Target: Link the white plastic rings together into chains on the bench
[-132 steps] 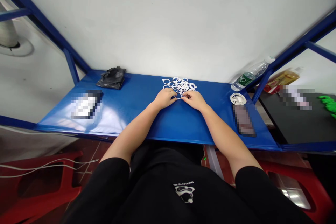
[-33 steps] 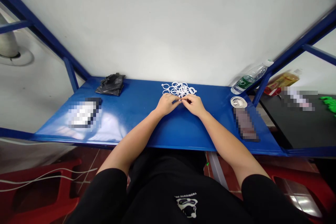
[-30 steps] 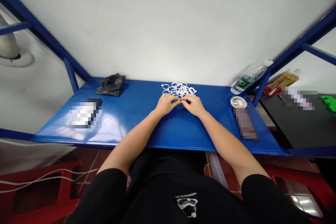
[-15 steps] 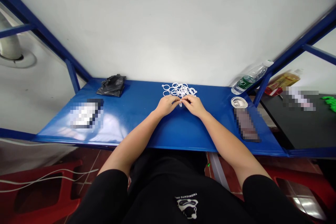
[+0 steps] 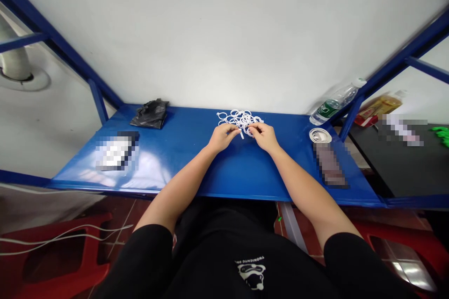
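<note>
A pile of small white plastic rings [image 5: 239, 117] lies at the back middle of the blue table [image 5: 182, 159], by the white wall. My left hand [image 5: 222, 136] and my right hand [image 5: 264, 135] meet at the near edge of the pile. Both have their fingers pinched together. Between the fingertips sits a white ring piece [image 5: 242, 133], held by the left hand, while the right hand pinches rings at the pile's edge.
A crumpled black bag [image 5: 150, 113] lies at the back left, a blurred flat object [image 5: 115, 152] nearer left. On the right are a white tape roll [image 5: 320, 136], a blurred dark object [image 5: 329, 166] and a lying water bottle [image 5: 335, 101]. Red stools stand below.
Both hands have moved slightly away from me into the pile's edge, and a small white piece now shows between the fingertips. The view has shifted a little.
</note>
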Available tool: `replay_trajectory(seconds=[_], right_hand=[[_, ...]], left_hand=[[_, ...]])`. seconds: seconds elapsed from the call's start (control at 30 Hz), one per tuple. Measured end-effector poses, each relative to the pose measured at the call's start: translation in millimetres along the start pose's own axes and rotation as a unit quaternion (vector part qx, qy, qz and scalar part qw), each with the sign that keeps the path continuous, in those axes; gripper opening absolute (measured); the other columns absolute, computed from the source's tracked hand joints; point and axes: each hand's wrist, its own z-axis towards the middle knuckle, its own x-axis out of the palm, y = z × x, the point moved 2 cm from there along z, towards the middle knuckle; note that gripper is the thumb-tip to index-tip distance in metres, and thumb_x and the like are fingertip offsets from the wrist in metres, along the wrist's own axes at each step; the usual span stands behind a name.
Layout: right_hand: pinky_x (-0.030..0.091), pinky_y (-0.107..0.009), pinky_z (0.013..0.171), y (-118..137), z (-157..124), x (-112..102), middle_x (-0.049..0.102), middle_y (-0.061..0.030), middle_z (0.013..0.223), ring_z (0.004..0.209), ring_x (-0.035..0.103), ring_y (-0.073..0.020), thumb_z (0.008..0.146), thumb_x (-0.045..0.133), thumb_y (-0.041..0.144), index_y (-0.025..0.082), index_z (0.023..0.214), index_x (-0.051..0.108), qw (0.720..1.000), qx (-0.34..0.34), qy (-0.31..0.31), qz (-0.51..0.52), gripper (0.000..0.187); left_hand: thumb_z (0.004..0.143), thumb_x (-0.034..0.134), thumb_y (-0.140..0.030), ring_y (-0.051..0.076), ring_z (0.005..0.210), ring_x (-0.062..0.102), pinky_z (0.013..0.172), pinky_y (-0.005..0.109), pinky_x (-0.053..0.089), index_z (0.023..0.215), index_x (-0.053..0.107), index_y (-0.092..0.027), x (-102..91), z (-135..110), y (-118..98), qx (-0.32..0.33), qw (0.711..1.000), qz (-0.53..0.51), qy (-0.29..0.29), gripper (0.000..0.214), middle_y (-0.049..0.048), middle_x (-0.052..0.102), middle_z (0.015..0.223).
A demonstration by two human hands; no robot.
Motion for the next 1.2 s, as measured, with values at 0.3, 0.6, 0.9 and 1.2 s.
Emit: replay_trajectory(seconds=[0.3,0.6,0.9,1.2], right_hand=[[0.059,-0.04,0.082,-27,17,-35,0.08,-0.0091,0.099,0.075,0.069,-0.0219,0.092,0.064,0.032,0.02,0.099,0.081,0.987,0.013,-0.127,-0.101,0.022],[0.058,-0.048,0.096,-63,25,-65,0.075,-0.0142,0.116,0.083,0.068,-0.0244,0.087,0.065,0.021,0.017,0.111,0.08,0.973,0.088,-0.086,-0.195,0.03],[0.056,-0.047,0.106,-52,23,-45,0.061,-0.0092,0.151,0.13,0.064,-0.0314,0.097,0.056,0.021,0.028,0.141,0.072,0.941,0.064,0.041,-0.329,0.047],[0.055,-0.046,0.103,-60,26,-47,0.077,-0.0106,0.122,0.112,0.069,-0.03,0.094,0.059,0.021,0.023,0.114,0.081,0.947,0.08,0.014,-0.311,0.03]], left_hand=[[0.095,0.073,-0.058,0.023,0.095,0.079,0.085,0.038,0.062,0.083,0.069,-0.018,-1.6,9,11,-0.119,0.96,-0.246,-0.066,0.043,0.009,0.079,0.088],[0.091,0.07,-0.031,0.015,0.063,0.067,0.066,0.029,0.052,0.106,0.079,-0.021,-9.5,0,9,-0.067,0.995,-0.052,0.058,0.02,0.0003,0.078,0.078],[0.097,0.067,-0.05,0.019,0.081,0.07,0.07,0.03,0.046,0.082,0.08,-0.02,-9.9,2,-4,-0.013,0.968,0.071,0.239,0.036,0.0047,0.079,0.087],[0.089,0.079,-0.05,0.017,0.075,0.071,0.069,0.029,0.046,0.099,0.083,-0.021,-10.1,0,-9,-0.101,0.963,0.055,0.245,0.03,0.0028,0.08,0.085]])
